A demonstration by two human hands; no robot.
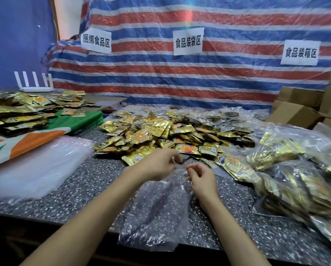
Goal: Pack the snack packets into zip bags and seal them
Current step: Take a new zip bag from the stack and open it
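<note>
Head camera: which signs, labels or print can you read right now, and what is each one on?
"捆绑食品区": left white paper sign on the red, white and blue striped tarp.
"食品装袋区": middle white paper sign, same tarp.
"食品装箱区": right white paper sign, same tarp.
Too small and blurred to read: the print and stickers on the gold foil snack packets.
No readable text: the clear plastic zip bag.

The bare left forearm [95,214] and bare right forearm [230,227] reach from the near edge and converge mid-scene. The left hand [157,164] and right hand [201,179], fingers curled, pinch the far edge of a clear plastic zip bag [157,208].
</note>
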